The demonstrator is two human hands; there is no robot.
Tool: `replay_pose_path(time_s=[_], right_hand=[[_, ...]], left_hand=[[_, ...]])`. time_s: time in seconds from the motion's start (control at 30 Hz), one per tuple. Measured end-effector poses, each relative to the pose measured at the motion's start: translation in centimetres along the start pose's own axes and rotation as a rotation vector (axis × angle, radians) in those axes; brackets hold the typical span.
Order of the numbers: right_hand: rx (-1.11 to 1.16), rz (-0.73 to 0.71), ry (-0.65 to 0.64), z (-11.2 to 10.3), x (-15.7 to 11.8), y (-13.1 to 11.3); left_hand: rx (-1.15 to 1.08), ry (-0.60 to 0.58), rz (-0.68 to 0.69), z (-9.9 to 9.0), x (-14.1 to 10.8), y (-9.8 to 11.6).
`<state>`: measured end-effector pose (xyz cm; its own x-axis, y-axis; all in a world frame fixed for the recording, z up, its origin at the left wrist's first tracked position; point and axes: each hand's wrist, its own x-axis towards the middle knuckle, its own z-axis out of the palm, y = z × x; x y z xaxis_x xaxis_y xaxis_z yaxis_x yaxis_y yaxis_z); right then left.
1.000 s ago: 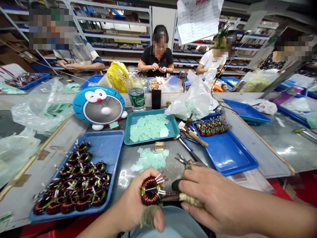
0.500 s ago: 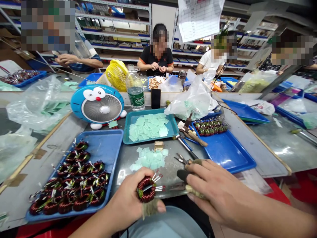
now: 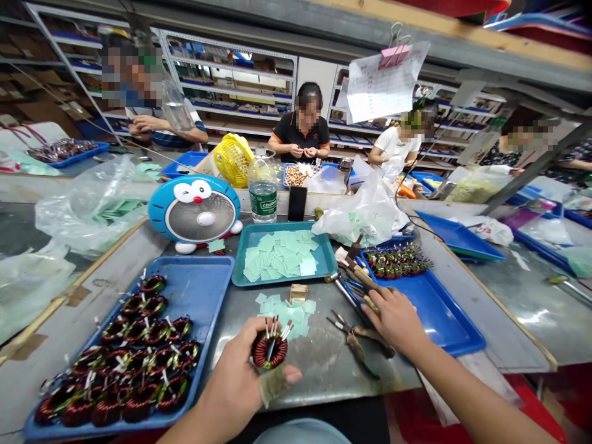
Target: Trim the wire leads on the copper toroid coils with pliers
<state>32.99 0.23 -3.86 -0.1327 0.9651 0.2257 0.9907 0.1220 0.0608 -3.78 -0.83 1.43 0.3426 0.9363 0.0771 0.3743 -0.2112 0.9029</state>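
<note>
My left hand [image 3: 240,364] grips a toroidal coil [image 3: 269,351] wound with dark red copper wire, its several silvery, red-tipped leads pointing up. Tape wraps the left thumb. Over the tools at the right, my right hand [image 3: 395,317] has its fingers closed around the end of a wooden-handled tool [image 3: 363,274]; its fingertips are partly hidden. Pliers [image 3: 355,348] lie on the bench just left of that hand. Loose pale green sheets [image 3: 282,311] and a small wooden block [image 3: 298,292] are beyond the coil.
At left, a blue tray [image 3: 213,290] holds rows of similar coils. A teal tray [image 3: 238,271] bears green sheets; another blue tray [image 3: 444,314] at right holds more coils. Behind stand a blue cartoon fan [image 3: 160,209], a bottle [image 3: 263,191] and a phone [image 3: 296,203]. Co-workers sit opposite.
My right hand has let go of the pliers, which now lie on the bench, and moved forward to the wooden handle. The coil in my left hand has turned, leads now upward.
</note>
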Motion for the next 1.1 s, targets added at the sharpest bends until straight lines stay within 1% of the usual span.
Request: replay_pose_path(time_s=[0.07,0.13,0.17,0.2,0.27,0.33,0.4,0.47,0.53,0.57,0.6,0.63,0.67,0.7,0.73,0.77,0.8,0.83,0.87,0.97,1.03,1.1], right_hand=[[0.002,0.0,0.03,0.4,-1.1,-0.8],[0.045,-0.026,0.029,1.1,-2.9,-2.3],[0.083,-0.049,0.006,1.5,-3.9,-3.2],[0.159,-0.042,-0.038,1.9,-4.8,-4.0],[0.269,0.046,-0.116,2.8,-6.1,-5.3],[0.335,0.108,-0.159,3.5,-6.2,-5.8],[0.386,0.112,-0.168,3.7,-5.6,-5.4],[0.455,0.112,-0.166,3.3,-4.9,-4.8],[0.523,0.13,-0.151,2.2,-4.5,-4.4],[0.622,0.176,-0.151,1.5,-4.6,-4.4],[0.785,0.247,-0.171,0.6,-4.7,-4.5],[1.013,0.34,-0.213,-0.3,-4.9,-4.9],[1.285,0.428,-0.292,-1.2,-5.2,-5.3],[1.542,0.484,-0.392,-2.1,-5.4,-5.9],[1.731,0.495,-0.491,-2.9,-5.5,-6.5],[1.824,0.462,-0.567,-3.7,-5.6,-7.1],[1.832,0.403,-0.612,-4.5,-5.6,-7.6],[1.768,0.337,-0.616,-5.2,-5.4,-8.0],[1.66,0.274,-0.587,-5.8,-5.2,-8.3],[1.311,0.131,-0.427,-7.4,-4.5,-8.5],[1.171,0.062,-0.351,-8.0,-4.0,-8.6],[1.098,0.007,-0.32,-8.4,-3.8,-8.7]], left_hand=[[0.003,0.02,-0.034,0.2,0.1,-0.2],[-0.005,0.03,-0.043,0.4,0.4,0.0],[-0.009,0.04,-0.039,0.5,0.6,0.2],[-0.008,0.053,-0.035,0.6,0.9,0.4],[0.003,0.064,-0.039,0.8,1.5,0.9],[0.007,0.05,-0.043,1.1,2.0,1.4],[-0.001,0.038,-0.047,1.2,2.3,1.6],[-0.006,0.024,-0.051,1.2,2.4,1.8],[0.027,0.013,-0.052,1.2,2.4,2.0],[0.06,0.017,-0.045,1.2,2.4,2.1],[0.096,0.033,-0.032,1.2,2.5,2.2],[0.129,0.053,-0.01,1.2,2.5,2.3],[0.151,0.069,0.026,1.2,2.5,2.4],[0.161,0.078,0.073,1.3,2.6,2.4],[0.164,0.078,0.127,1.3,2.6,2.5],[0.17,0.075,0.184,1.4,2.6,2.6],[0.182,0.075,0.238,1.4,2.6,2.6],[0.2,0.078,0.284,1.4,2.6,2.7],[0.223,0.087,0.319,1.4,2.7,2.7],[0.269,0.11,0.367,1.5,2.7,2.7],[0.278,0.125,0.373,1.5,2.7,2.7],[0.28,0.134,0.385,1.5,2.7,2.7]])
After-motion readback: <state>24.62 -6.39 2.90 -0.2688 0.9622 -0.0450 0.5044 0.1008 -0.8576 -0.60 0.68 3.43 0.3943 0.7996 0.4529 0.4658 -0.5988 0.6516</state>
